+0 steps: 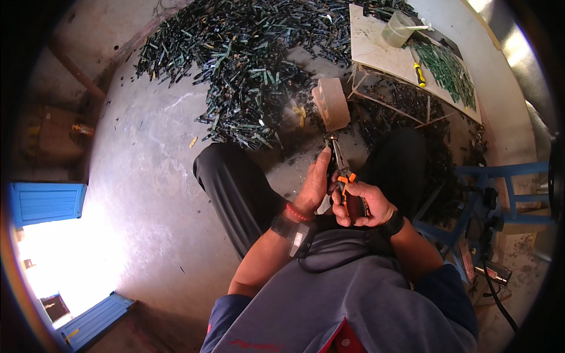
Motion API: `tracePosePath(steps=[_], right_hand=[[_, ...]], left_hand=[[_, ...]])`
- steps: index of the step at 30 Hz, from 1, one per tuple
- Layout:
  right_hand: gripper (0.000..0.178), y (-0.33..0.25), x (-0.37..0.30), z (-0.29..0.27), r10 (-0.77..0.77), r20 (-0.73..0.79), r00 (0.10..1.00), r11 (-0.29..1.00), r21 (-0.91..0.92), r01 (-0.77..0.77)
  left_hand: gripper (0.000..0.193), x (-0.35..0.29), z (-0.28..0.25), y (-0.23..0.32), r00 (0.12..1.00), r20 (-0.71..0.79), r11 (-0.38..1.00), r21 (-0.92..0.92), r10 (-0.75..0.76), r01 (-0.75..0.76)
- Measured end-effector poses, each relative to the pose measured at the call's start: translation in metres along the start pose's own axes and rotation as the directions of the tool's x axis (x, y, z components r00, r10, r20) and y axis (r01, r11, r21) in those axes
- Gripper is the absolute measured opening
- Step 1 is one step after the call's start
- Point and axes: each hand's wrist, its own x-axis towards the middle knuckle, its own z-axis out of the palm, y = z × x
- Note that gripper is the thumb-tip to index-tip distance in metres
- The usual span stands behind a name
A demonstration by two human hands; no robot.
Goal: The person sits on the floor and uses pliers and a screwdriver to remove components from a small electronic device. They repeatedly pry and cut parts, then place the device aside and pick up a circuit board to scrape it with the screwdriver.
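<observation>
In front of my lap, my right hand (pixel 374 206) is closed around the orange-and-black handles of a pair of pliers (pixel 354 200). The metal jaws point away from me and end near the top of a narrow dark piece (pixel 331 162). That piece is in the closed fingers of my left hand (pixel 315 181), thumb stretched along it. Its kind is hard to make out, and whether the jaws touch it I cannot tell. Just beyond both hands, a reddish-brown brick (pixel 332 106) lies on the floor between my knees.
A large heap of narrow dark and green strips (pixel 241 76) spreads over the floor ahead. At the far right, a low table (pixel 376 53) bears a plastic cup (pixel 397 30), a yellow-handled screwdriver (pixel 419 75) and green strips (pixel 444 73). A blue chair frame (pixel 507 171) stands at right.
</observation>
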Motion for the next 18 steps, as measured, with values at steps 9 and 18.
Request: tracePosePath(steps=[9, 18], right_hand=[[0.033, -0.017, -0.012, 0.006, -0.009, -0.136, 0.991, 0.965, -0.26, -0.026], [0.028, -0.019, -0.016, 0.018, -0.262, -0.304, 0.916, 0.672, -0.739, -0.053]], left_hand=[[0.059, 0.002, -0.002, -0.003, 0.995, 0.046, 0.996, 0.0, 0.094, -0.094], [0.063, 0.0, 0.0, 0.0, 0.997, 0.009, 0.995, 0.066, 0.077, -0.078]])
